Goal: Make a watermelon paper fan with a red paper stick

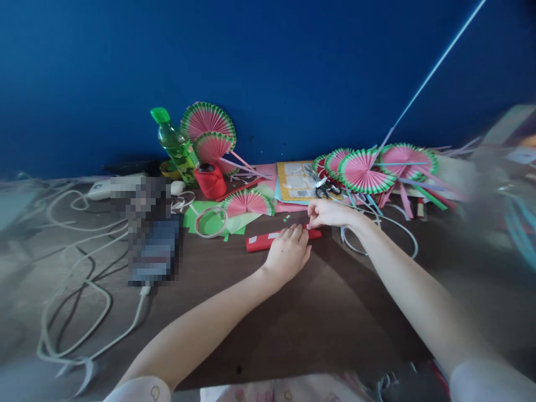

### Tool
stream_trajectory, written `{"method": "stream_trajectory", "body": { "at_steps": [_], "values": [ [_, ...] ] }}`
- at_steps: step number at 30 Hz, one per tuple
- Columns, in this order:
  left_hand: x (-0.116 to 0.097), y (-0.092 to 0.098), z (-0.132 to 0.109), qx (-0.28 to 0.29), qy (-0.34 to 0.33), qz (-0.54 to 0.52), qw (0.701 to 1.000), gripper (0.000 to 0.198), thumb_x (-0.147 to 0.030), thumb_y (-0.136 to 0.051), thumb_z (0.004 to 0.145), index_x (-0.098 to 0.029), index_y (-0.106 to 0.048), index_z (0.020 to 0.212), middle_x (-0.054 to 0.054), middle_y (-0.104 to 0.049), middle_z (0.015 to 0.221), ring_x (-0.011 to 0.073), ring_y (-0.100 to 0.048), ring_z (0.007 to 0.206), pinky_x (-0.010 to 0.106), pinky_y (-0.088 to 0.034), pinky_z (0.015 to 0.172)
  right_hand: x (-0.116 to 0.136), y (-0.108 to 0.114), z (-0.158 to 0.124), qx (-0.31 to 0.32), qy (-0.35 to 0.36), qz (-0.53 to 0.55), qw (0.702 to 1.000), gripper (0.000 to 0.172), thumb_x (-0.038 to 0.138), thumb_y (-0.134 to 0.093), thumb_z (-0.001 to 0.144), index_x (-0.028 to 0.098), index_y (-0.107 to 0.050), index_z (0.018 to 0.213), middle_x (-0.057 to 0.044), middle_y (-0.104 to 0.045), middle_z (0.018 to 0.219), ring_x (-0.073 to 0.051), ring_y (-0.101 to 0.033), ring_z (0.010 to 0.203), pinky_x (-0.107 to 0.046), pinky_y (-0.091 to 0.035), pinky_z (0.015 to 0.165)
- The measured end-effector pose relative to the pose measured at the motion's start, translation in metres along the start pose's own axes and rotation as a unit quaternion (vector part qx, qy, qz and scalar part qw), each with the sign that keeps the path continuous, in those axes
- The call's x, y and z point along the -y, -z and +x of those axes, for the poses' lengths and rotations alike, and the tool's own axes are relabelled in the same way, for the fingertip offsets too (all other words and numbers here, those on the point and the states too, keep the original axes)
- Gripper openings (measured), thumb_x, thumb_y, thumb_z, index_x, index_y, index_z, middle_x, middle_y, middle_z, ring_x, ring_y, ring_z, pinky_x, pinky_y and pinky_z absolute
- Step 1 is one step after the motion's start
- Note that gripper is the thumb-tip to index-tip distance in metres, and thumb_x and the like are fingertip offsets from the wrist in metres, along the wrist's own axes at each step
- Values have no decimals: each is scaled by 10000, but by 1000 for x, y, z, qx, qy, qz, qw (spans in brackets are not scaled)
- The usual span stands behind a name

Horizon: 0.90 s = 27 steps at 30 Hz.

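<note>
A red folded paper strip (260,242) with small white patches on it lies on the dark table in front of me. My left hand (288,252) rests flat across its middle, fingers stretched out and hiding part of it. At the strip's right end, my right hand (321,213) has its fingers curled in a pinch, tips at the paper's upper edge. Whatever sits between those fingertips is too small to make out. Tiny green paper scraps (287,218) lie just beyond my left hand.
Behind are pleated watermelon-pattern paper fans (366,170), scissors (326,188), a yellow-edged packet (295,181), a green-capped bottle (178,146) and a red roll (210,181). A tape roll (211,222) lies left, near a phone (154,251) and looping white cables (109,298). A blue wall (268,72) stands behind.
</note>
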<state>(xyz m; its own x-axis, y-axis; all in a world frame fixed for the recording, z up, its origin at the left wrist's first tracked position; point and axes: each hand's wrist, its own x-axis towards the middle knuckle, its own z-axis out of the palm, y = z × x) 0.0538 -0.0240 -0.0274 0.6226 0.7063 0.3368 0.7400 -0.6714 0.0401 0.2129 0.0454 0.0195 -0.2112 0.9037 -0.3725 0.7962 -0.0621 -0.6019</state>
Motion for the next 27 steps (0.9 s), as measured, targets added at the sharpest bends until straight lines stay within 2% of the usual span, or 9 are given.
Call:
{"method": "stream_trajectory", "body": {
  "at_steps": [6,11,16,19,22,25,27],
  "values": [
    [1,2,1,18,-1,-7,1000,335,-289,-449,856,-83,-544,1102,143,-582,1144,232,-544,1041,354,-442,899,0,-4,4,-5,-9,-43,999,263,162,-677,613,202,-440,718,46,-529,591,-120,-508,586,-231,-351,533],
    [3,4,2,32,1,-17,999,319,-300,-449,855,-107,-546,1089,125,-574,1134,223,-532,1028,351,-437,894,0,3,0,9,-15,-74,997,241,199,-689,620,201,-455,676,76,-431,502,-88,-397,488,-225,-284,481],
    [4,3,1,28,4,-17,999,363,-306,-441,858,-107,-512,1153,111,-574,1138,217,-522,1035,346,-435,896,-14,15,1,-4,-30,-67,997,205,223,-674,627,191,-475,593,74,-401,465,-83,-380,469,-225,-271,477],
    [4,2,1,24,4,-20,999,358,-306,-448,853,-106,-521,1141,107,-580,1128,216,-523,1027,347,-436,897,-21,16,3,-2,-29,-51,998,196,268,-661,644,191,-483,612,70,-417,472,-77,-376,451,-221,-267,459],
    [3,2,2,20,5,-17,1000,359,-307,-455,849,-104,-526,1136,108,-582,1124,217,-526,1017,348,-439,892,-20,12,3,10,-28,-63,998,268,408,-657,654,196,-495,638,50,-478,503,-90,-427,470,-224,-292,459],
    [3,4,2,20,5,-13,1000,338,-302,-457,848,-108,-542,1111,108,-586,1123,214,-529,1014,348,-438,895,-13,8,3,-18,-26,-138,990,389,541,-685,578,198,-503,605,26,-526,534,-125,-494,543,-237,-307,482],
    [2,5,1,19,6,-14,1000,320,-294,-457,850,-115,-549,1098,107,-588,1129,211,-529,1019,347,-436,900,-10,6,3,-32,-21,-167,985,426,568,-704,534,198,-497,580,25,-527,529,-130,-501,555,-240,-305,485]
  ]
}}
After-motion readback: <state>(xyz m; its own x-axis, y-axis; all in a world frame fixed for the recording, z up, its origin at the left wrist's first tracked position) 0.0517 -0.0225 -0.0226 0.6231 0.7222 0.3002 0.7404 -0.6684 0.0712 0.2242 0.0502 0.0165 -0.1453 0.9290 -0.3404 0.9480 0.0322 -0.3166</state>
